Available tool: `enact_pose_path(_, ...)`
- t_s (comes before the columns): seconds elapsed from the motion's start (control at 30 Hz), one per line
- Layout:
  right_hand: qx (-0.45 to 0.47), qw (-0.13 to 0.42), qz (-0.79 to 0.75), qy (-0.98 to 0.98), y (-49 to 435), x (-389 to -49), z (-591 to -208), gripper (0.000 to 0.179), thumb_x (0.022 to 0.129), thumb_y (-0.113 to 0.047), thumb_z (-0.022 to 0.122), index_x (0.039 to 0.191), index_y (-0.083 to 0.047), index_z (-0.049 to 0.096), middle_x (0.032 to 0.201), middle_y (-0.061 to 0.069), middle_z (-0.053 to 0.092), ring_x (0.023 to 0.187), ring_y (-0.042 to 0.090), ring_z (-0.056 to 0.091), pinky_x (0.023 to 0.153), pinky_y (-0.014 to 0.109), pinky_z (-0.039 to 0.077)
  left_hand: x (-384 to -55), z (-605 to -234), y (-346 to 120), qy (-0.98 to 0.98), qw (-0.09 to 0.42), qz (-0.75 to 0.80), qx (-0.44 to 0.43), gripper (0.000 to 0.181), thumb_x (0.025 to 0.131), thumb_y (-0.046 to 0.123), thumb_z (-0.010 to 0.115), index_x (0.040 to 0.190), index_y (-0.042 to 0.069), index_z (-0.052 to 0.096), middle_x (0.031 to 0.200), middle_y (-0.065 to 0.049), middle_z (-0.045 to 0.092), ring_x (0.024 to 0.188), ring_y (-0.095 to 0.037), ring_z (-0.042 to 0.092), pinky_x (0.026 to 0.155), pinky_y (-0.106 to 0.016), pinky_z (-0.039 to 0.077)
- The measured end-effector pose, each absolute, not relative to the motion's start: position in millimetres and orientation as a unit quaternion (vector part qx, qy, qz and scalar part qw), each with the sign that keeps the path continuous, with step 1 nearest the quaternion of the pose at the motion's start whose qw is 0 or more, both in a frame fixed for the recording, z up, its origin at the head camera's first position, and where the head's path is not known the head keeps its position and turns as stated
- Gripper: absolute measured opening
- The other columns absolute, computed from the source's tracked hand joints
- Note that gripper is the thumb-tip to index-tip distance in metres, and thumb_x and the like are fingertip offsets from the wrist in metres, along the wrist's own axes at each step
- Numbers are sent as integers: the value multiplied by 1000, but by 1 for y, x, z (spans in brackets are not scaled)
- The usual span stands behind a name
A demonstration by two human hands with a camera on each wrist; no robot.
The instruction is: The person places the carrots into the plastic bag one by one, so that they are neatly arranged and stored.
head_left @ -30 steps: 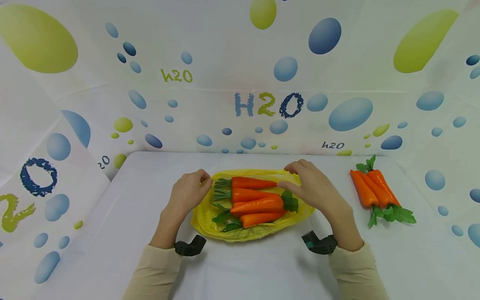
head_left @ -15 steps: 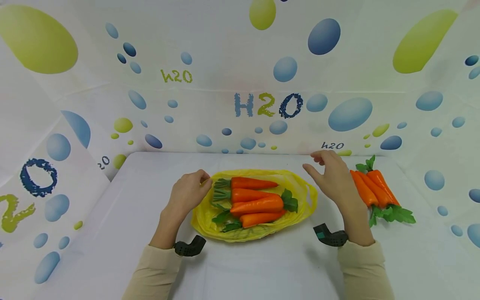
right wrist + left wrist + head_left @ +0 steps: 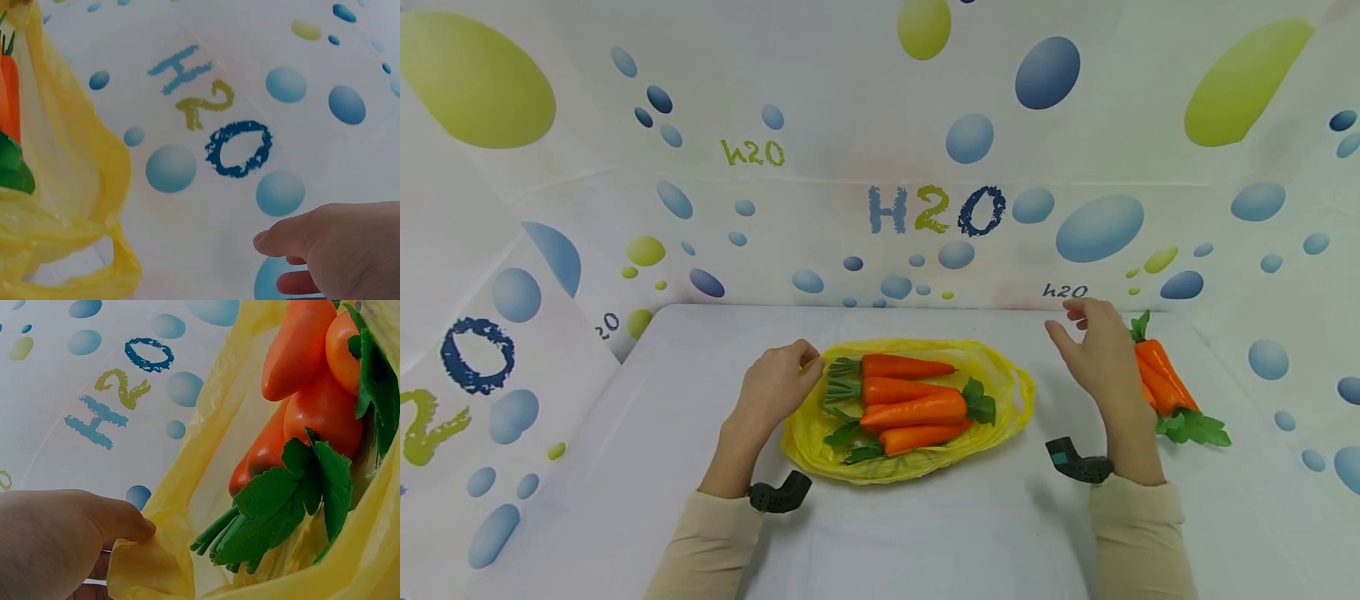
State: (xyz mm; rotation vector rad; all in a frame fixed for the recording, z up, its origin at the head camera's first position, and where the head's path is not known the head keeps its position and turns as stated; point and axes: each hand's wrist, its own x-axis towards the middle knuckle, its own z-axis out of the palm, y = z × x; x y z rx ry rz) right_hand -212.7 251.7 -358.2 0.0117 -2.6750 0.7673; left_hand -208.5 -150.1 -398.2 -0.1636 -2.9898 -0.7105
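A yellow plastic bag (image 3: 1007, 421) lies spread open mid-table, with several orange carrots (image 3: 917, 408) with green tops inside it. My left hand (image 3: 778, 383) is at the bag's left edge; in the left wrist view its thumb and fingers pinch a fold of the yellow plastic. My right hand (image 3: 1097, 354) hovers to the right of the bag, apart from it, thumb spread from loosely bent fingers and holding nothing. Behind that hand and forearm, partly hidden, lies a second group of carrots (image 3: 1168, 379) with green leaves. In the right wrist view the bag's handle loop (image 3: 128, 269) shows at lower left.
A white cloth (image 3: 880, 533) covers the table. At its back edge rises a backdrop (image 3: 835, 242) with blue and green spots and H2O lettering. Dark wrist cameras (image 3: 781, 492) are strapped to both wrists.
My right hand has left the bag's right end and moved right, towards the second group of carrots, which it now partly covers. My left hand stays at the bag's left edge.
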Motion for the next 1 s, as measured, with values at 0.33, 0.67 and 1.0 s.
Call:
enact_pose_path(0.33,-63,148,288,-944,275,-218,-368,53,100,-28,56,141,3,47,129,27,52,116,42,48,100,58,49,-208,-398,-149,-971,33,-232,-55,32,100,29,55,116,5,67,113,-14,73,89,-25,67,81,-42,59)
enact_pose_path(0.67,-84,136,300,-941,292,-220,-376,56,100,-32,55,142,3,45,132,27,51,120,42,47,102,59,47,-209,-400,-150,-971,34,-232,-56,31,100,29,55,116,5,67,113,-13,73,88,-25,67,81,-42,59)
enact_pose_path(1.0,-97,118,286,-946,302,-222,-381,57,100,-33,54,141,5,46,129,30,50,119,43,44,101,59,44,-208,-399,-150,-971,32,-232,-56,32,100,30,55,116,5,67,114,-14,73,93,-27,68,83,-44,59)
